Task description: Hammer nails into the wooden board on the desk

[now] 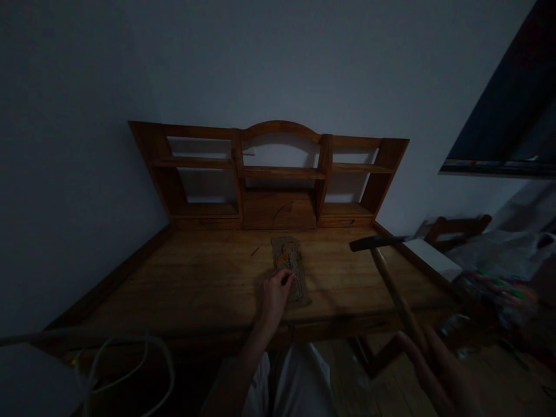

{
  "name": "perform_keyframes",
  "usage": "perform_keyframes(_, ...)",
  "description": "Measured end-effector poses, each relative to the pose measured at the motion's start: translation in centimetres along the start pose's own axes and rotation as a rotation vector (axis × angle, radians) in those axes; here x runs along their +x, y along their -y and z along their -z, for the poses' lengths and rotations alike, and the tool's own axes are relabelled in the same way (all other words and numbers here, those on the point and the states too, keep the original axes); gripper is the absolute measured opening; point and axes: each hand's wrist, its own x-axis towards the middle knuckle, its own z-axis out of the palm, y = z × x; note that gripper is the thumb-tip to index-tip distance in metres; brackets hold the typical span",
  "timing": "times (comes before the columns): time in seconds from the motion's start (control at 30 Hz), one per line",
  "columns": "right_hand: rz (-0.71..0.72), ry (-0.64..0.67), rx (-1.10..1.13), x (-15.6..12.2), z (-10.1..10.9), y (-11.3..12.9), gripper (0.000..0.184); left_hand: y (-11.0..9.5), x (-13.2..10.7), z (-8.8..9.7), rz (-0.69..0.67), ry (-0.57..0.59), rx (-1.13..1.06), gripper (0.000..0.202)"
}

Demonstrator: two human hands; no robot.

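My right hand [438,365] grips the wooden handle of a hammer [397,289] at the right, with its dark metal head raised above the desk. On the wooden desk [186,284] lies a rough brown slab [299,289], with an orange-brown patch and dark marks on its upper face. My left hand [277,289] rests over the slab's left side, thumb and forefinger pinched together. Something small may be between the fingertips, but the dim light hides what it is. A thin dark nail-like piece [254,251] lies on the desk left of the slab.
A wooden shelf unit [282,172] with small drawers stands along the desk's back edge against the wall. Pale looped cable [169,365] hangs at the lower left. To the right are a white box [432,258], a wooden chair [463,225] and plastic bags [508,252].
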Motion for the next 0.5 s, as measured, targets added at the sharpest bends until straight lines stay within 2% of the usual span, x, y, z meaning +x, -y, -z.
perform_keyframes(0.03, 0.030, 0.021, -0.017, 1.2, 0.1, 0.3, 0.052, 0.0, 0.0, 0.0, -0.003, -0.005, -0.009, 0.013)
perform_keyframes(0.1, 0.166, 0.150, -0.109, 3.4, 0.0, 1.0, 0.051, 0.0, 0.1, 0.0, -0.009, -0.012, -0.030, 0.012)
perform_keyframes(0.13, 0.185, 0.217, -0.153, 4.2, -0.3, 1.3, 0.048, 0.0, 0.1, -0.1, -0.011, -0.012, -0.044, 0.012)
perform_keyframes(0.27, 0.328, 0.441, -0.281, 6.2, -1.7, 2.1, 0.046, 0.5, 0.3, -0.3, 0.014, -0.021, -0.103, 0.010)
perform_keyframes(0.37, 0.412, 0.541, -0.348, 7.0, -2.1, 2.9, 0.046, 0.9, 0.4, -0.4, 0.006, -0.019, -0.101, 0.012)
perform_keyframes(0.5, 0.398, 0.601, -0.353, 7.7, -2.3, 4.4, 0.039, 0.9, 0.4, -0.2, -0.018, -0.016, -0.084, 0.013)
